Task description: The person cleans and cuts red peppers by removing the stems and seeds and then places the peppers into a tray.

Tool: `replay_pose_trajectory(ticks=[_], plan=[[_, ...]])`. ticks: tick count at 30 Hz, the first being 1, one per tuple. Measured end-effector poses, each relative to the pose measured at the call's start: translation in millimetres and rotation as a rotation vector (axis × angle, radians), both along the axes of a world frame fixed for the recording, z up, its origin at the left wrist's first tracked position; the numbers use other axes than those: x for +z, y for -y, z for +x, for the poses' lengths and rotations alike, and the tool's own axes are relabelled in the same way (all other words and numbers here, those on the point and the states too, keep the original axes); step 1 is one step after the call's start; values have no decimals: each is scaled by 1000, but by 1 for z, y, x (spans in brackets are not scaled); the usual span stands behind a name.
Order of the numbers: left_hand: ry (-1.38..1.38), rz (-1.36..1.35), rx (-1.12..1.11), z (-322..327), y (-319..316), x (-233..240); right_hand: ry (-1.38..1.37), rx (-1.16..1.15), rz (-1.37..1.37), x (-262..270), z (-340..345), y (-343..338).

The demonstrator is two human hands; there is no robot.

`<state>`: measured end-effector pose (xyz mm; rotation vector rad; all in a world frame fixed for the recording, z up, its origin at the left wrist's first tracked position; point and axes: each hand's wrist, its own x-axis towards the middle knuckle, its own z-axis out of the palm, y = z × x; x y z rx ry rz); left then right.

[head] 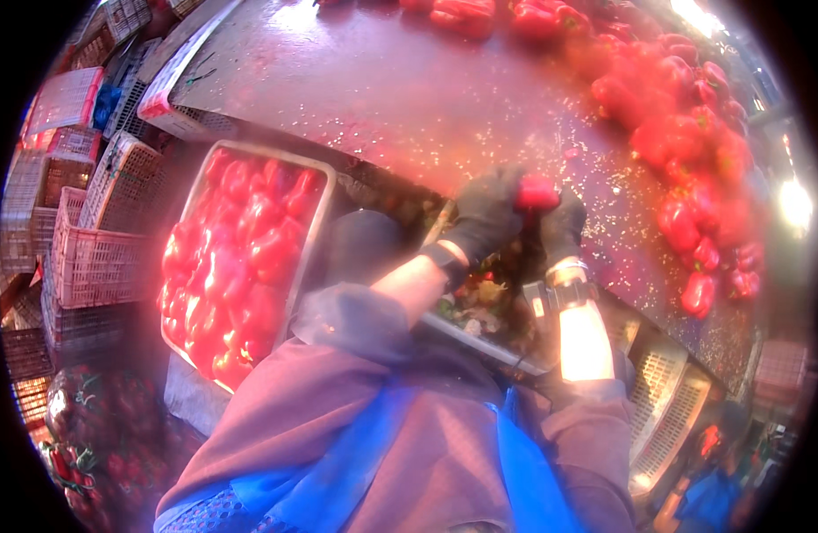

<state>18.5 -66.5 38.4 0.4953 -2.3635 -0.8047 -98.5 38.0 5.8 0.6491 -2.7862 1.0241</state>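
Observation:
A red bell pepper (537, 192) is between my two gloved hands, over the edge of the metal work table (409, 86). My left hand (485, 212), in a dark glove, holds it from the left side. My right hand (563, 223), also in a dark glove, is close against its other side; its fingers are blurred, and whether it grips the pepper or a small tool cannot be told. Beneath the hands, a bin (489, 346) holds pepper scraps, cores and green bits. Pale seeds are scattered over the wet tabletop.
A crate (329, 200) heaped with red peppers stands at my left. More red peppers (675, 140) lie along the table's far and right sides. Stacked plastic crates (102, 260) line the left; others (659, 400) are below right. A person in blue (709, 493) is at lower right.

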Motion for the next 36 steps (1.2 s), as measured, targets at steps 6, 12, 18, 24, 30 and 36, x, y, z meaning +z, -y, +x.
replay_pose_trajectory(ticks=[6, 12, 18, 24, 30, 36], plan=[[28, 107, 63, 6, 12, -1, 649, 4, -718, 47, -14, -35], [-26, 232, 91, 4, 13, -5, 920, 85, -572, 73, 60, -54], [-214, 1033, -79, 23, 24, 6, 827, -22, -846, 38, 67, 0], [-476, 1337, -73, 64, 74, 47, 746, 267, -740, 87, 94, 55], [-539, 1017, 189, 150, 134, 66, 1136, 700, -719, 103, 149, 144], [-741, 699, 421, 253, 197, 54, 1133, 846, -440, 127, 211, 199]])
